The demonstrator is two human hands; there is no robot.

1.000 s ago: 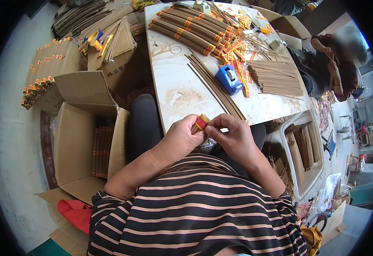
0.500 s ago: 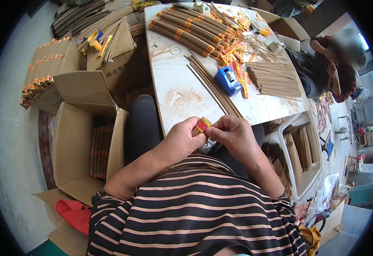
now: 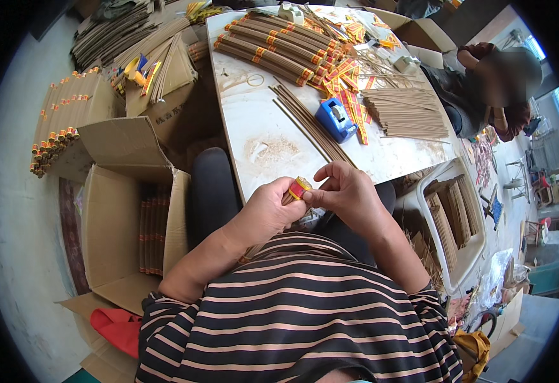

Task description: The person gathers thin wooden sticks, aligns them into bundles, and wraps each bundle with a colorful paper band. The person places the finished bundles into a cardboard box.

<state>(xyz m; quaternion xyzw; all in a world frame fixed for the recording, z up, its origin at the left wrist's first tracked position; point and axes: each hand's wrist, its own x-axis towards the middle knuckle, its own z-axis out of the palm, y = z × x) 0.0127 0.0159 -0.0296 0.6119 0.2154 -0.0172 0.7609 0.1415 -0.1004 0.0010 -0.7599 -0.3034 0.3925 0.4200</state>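
Red-and-yellow band [image 3: 298,189] shows at the exposed end of the stick bundle [image 3: 296,191]; most of the bundle's length is hidden behind your left hand [image 3: 268,205], so its lower end cannot be traced. The contact under your right thumb is too small to resolve. Inside the cardboard box [image 3: 107,223] at your left, banded bundles [image 3: 153,233] stand in shadow, their lower parts dim. The counter [image 3: 247,108] edge overhangs part of the white tub [image 3: 463,263] on your right. Another person [image 3: 518,120] beyond the counter is partly blurred.

Grip, left: your fingers are closed round the bundle, just below the band. Grip, right: your right hand [image 3: 353,201] has thumb and index finger drawn close at the band's side, thumb touching it, other fingers curled loosely. You cannot tell from this view whether it pinches an edge or only presses.

Position: bundle tilted, banded end protruding past your left thumb, between both hands, in front of your striped shirt [image 3: 292,300] and near the counter's closest edge. Loose sticks [image 3: 302,120] and a blue tape dispenser [image 3: 336,120] lie farther off on the counter.
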